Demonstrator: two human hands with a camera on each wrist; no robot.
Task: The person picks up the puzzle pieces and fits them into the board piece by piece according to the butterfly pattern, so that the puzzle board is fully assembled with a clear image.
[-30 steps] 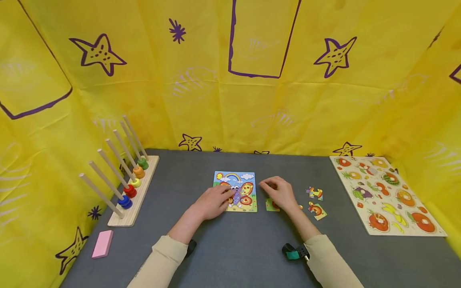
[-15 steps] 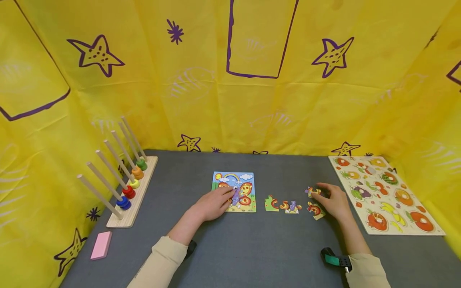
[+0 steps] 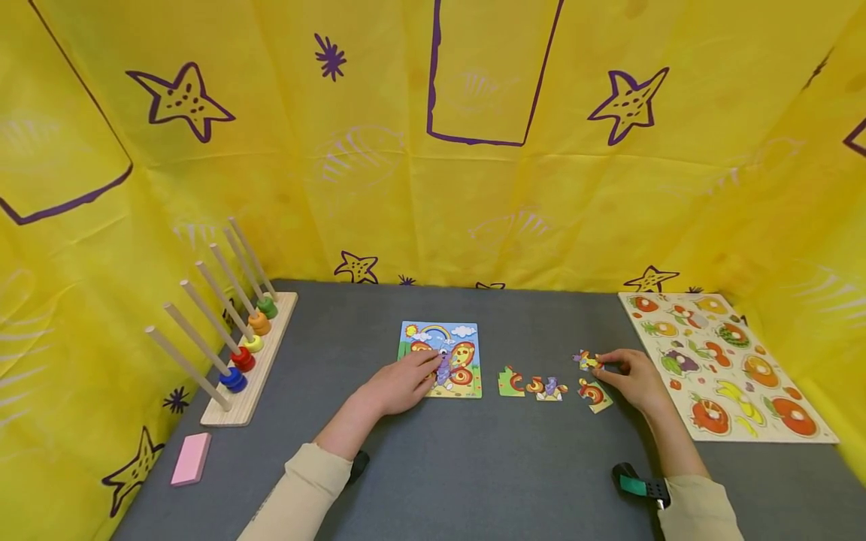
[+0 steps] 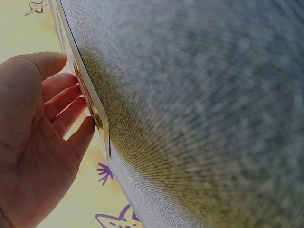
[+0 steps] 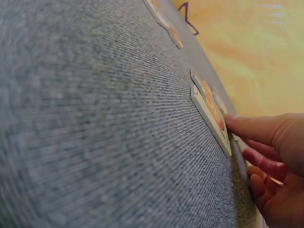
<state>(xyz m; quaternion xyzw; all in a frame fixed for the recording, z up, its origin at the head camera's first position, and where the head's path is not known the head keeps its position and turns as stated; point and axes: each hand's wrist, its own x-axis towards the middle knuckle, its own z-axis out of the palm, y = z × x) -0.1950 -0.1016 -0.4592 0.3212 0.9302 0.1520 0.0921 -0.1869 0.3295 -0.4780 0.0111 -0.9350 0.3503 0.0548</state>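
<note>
A: Left hand?
B: Palm down, fingers loosely bent, thumb apart. Left forearm angled from near left.
A: Right hand?
B: Thumb, forefinger nearly meeting; right forearm from near right.

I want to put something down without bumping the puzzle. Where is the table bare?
The table is bare between the rack and left hand, behind the puzzle and loose pieces up to the curtain, and in front, between the sleeves. It is crowded right of the puzzle, with loose pieces, then the right hand near the fruit board.
</note>
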